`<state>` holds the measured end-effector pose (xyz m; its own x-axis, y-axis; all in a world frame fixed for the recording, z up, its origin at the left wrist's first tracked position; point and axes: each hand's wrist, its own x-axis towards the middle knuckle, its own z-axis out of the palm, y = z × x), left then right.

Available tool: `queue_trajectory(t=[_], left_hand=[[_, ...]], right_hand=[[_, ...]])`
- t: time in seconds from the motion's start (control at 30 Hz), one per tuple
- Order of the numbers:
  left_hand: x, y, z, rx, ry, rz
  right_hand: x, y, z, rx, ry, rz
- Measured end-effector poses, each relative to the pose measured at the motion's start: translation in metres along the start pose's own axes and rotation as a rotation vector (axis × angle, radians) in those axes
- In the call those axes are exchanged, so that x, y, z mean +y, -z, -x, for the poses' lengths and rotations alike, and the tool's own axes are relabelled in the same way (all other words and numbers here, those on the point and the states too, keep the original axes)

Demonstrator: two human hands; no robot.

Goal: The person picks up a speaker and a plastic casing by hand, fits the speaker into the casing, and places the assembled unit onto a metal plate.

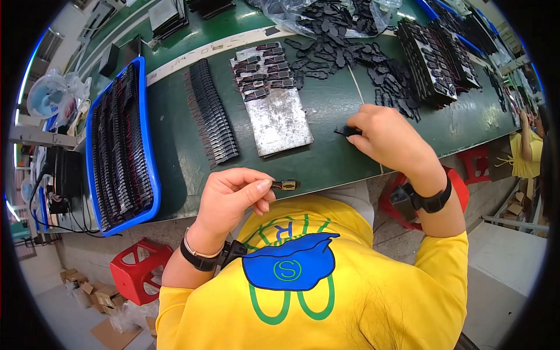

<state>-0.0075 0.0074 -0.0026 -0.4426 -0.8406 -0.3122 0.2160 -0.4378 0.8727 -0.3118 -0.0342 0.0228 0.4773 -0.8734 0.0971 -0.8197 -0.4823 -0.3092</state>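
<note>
Near the table's front edge, my left hand (233, 195) pinches a small dark rectangular part (286, 185) with a pale gold middle. My right hand (389, 135) is to the right, just above the green tabletop, its thumb and fingers closed on a small black piece (349, 131). Between and beyond my hands lies a scuffed silver metal plate (279, 125), with several small wired parts (265, 71) set in rows on its far half. A long row of black parts with thin red wires (211, 111) stands left of the plate.
A blue tray (154, 181) packed with rows of black wired parts stands at the left. Loose flat black pieces (335, 49) spill from a clear plastic bag (280, 14) at the back. Stacked loaded plates (429, 67) stand back right. Red stools (137, 271) are below the table.
</note>
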Motion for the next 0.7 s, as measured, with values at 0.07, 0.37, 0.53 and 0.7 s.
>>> queue_trajectory(t=[0.07,0.37,0.53,0.7], left_hand=[[0.000,-0.001,0.001,0.010,0.005,-0.001],[0.000,-0.003,-0.003,0.064,0.044,0.016],[-0.001,-0.002,-0.003,0.077,0.024,-0.004],[-0.003,-0.004,-0.004,0.077,0.008,-0.002]], right_hand=[[0.003,0.001,-0.005,-0.054,0.027,0.020],[-0.021,-0.026,0.018,0.277,-0.280,-0.427],[-0.048,-0.023,0.019,0.417,-0.122,-0.515],[-0.060,-0.028,0.012,0.439,0.103,-0.517]])
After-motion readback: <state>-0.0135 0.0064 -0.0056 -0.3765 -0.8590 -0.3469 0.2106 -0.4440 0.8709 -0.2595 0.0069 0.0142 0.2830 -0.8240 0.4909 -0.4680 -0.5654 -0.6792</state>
